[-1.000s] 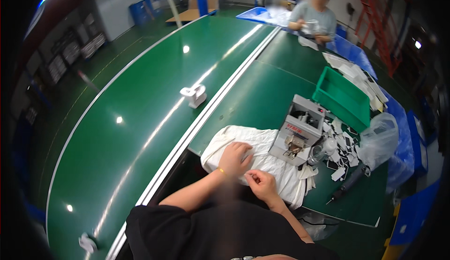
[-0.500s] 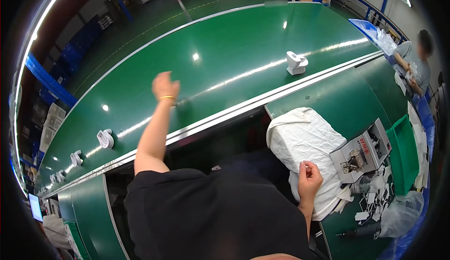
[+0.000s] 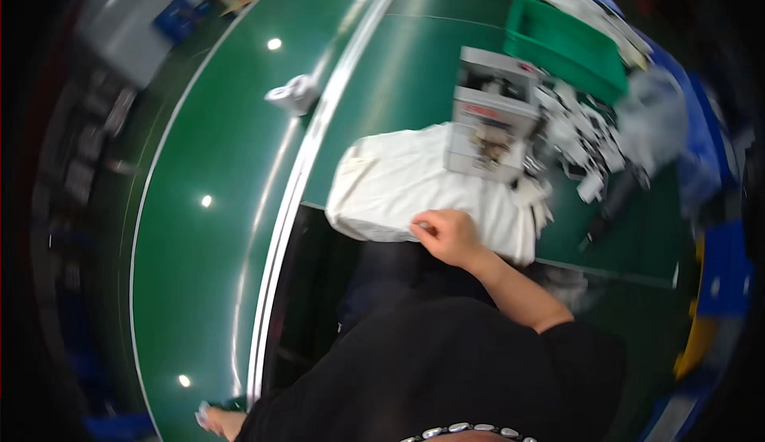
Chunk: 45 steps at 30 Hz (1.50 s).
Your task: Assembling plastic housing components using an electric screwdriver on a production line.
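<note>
At the lower left my left hand (image 3: 221, 421) is at the green belt (image 3: 191, 283), partly cut off by my sleeve. Its fingers close on a small white plastic part (image 3: 202, 413), blurred at the fingertips. My right hand (image 3: 448, 235) is closed with thumb and fingers together, over the near edge of a white cloth (image 3: 390, 175). Whatever it pinches is too small to make out. Beyond that hand, a grey-white boxy device (image 3: 496, 115) with metal parts on its front stands at the cloth's far edge.
A white curved plastic part (image 3: 295, 94) stands on the belt near its metal rail (image 3: 319, 123). Past the device lie a green tray (image 3: 562, 52), scattered small white pieces (image 3: 582, 135), a clear plastic bag (image 3: 653, 111) and a dark cylindrical tool (image 3: 613, 207).
My view has swung to the right, blurring the picture. My left hand, bare over the belt before, now has a white part at its fingers. My right hand stays closed by the cloth.
</note>
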Tool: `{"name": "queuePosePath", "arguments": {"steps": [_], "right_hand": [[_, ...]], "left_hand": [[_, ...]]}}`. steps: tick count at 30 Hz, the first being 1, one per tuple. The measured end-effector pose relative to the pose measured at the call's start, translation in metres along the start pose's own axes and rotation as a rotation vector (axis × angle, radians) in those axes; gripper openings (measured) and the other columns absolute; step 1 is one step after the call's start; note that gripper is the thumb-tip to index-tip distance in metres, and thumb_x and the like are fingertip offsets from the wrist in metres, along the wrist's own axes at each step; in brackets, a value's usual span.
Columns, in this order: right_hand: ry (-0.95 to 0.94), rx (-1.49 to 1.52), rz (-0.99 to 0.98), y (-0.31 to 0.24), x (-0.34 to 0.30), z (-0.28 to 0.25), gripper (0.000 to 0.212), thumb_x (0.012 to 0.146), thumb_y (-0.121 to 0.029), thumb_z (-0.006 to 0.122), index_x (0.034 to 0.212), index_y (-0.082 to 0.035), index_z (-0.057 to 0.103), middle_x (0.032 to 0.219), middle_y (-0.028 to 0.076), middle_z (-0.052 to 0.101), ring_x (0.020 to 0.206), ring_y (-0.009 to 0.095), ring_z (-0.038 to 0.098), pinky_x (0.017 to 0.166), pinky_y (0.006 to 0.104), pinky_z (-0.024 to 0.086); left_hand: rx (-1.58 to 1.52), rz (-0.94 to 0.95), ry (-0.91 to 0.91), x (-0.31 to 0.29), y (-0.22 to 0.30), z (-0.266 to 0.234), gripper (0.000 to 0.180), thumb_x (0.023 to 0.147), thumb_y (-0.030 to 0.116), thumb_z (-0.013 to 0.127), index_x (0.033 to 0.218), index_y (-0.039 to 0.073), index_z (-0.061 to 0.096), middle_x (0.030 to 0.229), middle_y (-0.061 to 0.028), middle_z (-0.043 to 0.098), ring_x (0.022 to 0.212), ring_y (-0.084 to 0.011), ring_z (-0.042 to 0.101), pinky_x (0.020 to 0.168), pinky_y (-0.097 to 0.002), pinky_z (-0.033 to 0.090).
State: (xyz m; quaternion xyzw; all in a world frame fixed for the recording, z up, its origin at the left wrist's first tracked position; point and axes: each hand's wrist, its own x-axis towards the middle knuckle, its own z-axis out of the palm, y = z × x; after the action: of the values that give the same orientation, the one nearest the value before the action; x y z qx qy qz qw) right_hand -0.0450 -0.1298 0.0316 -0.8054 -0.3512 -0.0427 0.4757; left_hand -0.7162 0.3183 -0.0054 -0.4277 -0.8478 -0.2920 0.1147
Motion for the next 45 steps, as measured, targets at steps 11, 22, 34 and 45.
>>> {"name": "queuePosePath", "arguments": {"steps": [11,22,34,45], "right_hand": [[0.093,0.086,0.031,-0.001,-0.007,-0.002,0.01,0.084,-0.017,0.073,0.086,-0.007,0.07,0.067,0.007,0.066,0.058,0.021,0.064,0.054,0.0326,0.049],[0.224,0.138,0.116,-0.034,-0.023,-0.081,0.044,0.077,-0.008,0.08,0.118,-0.003,0.064,0.106,0.01,0.068,0.089,0.019,0.064,0.075,0.0298,0.05],[0.339,-0.259,0.279,-0.03,-0.059,-0.049,0.085,0.067,-0.032,0.089,0.132,-0.001,0.045,0.114,0.017,0.062,0.102,0.035,0.064,0.083,0.0435,0.054],[0.498,-0.817,0.594,0.02,-0.028,-0.189,0.039,0.075,-0.028,0.083,0.105,-0.007,0.071,0.102,0.009,0.069,0.095,0.025,0.062,0.084,0.0364,0.05]], "left_hand": [[-0.621,0.591,-0.536,-0.092,0.318,0.104,0.062,0.081,0.045,0.075,0.109,-0.009,0.064,0.108,-0.0253,0.067,0.094,-0.0326,0.066,0.086,-0.0426,0.053],[-1.223,2.043,-1.54,-0.485,0.439,-0.218,0.053,0.058,-0.002,0.078,0.108,0.007,0.062,0.117,-0.0113,0.063,0.099,-0.0281,0.061,0.079,-0.0353,0.052],[-1.341,1.887,-1.905,-0.56,0.408,-0.232,0.1,0.06,0.024,0.096,0.141,-0.004,0.043,0.137,-0.0177,0.052,0.127,-0.0279,0.053,0.106,-0.0402,0.043],[-1.397,1.789,-1.94,-0.572,0.392,-0.21,0.107,0.062,0.021,0.093,0.147,-0.001,0.031,0.14,-0.0177,0.046,0.128,-0.0321,0.051,0.107,-0.0405,0.042]]}}
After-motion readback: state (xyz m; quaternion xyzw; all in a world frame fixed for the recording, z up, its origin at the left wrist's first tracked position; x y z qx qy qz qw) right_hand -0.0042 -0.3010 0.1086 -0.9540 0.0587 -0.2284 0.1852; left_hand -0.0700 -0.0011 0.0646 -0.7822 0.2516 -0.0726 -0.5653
